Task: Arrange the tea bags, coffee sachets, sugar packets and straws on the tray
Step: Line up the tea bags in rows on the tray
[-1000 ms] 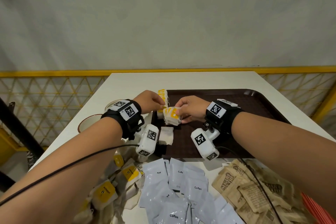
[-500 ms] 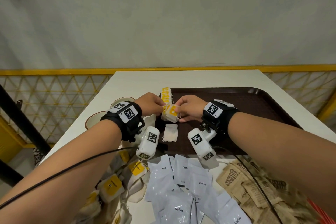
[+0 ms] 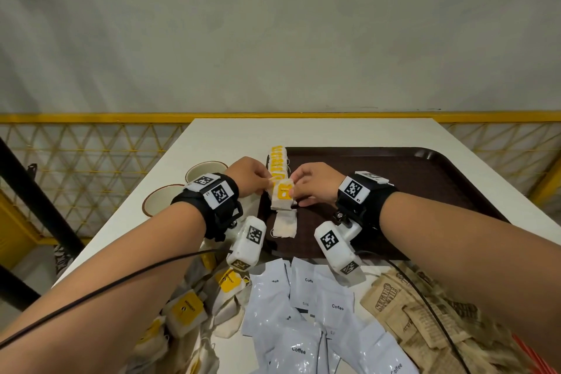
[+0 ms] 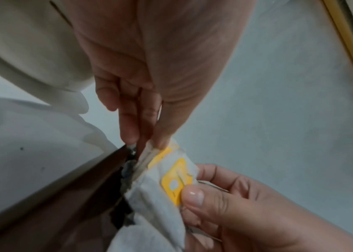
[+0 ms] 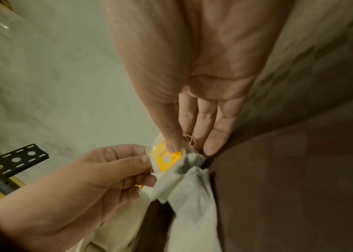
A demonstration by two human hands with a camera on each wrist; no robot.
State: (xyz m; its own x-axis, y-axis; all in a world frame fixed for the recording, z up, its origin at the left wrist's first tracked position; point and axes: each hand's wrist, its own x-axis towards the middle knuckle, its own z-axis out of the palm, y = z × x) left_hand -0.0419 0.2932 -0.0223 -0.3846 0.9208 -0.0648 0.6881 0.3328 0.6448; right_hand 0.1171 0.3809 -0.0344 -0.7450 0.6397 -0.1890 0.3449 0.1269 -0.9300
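- Currently, I see both hands meeting at the left edge of the brown tray (image 3: pixel 425 179), with one tea bag (image 3: pixel 283 198) held upright between them.
- My left hand (image 3: pixel 247 177) pinches the bag's left upper edge between thumb and fingertips; the wrist view shows the fingers (image 4: pixel 128 119) closed on the paper.
- My right hand (image 3: pixel 314 181) pinches the bag's yellow tag side, thumb pressed on the tag in its wrist view.
- The held bag stands at the near end of a row of upright tea bags (image 3: pixel 278 161) running along the tray's left edge; whether it touches the row I cannot tell.
- One flat tea bag (image 3: pixel 284 224) lies on the tray just nearer than the held one.
- Loose tea bags (image 3: pixel 185 310), white coffee sachets (image 3: pixel 337 307) and brown sugar packets (image 3: pixel 391 294) lie on the white table (image 3: pixel 243 136) near the tray's front edge.
- Two cups (image 3: pixel 206 168) stand left of the tray, beside my left wrist.
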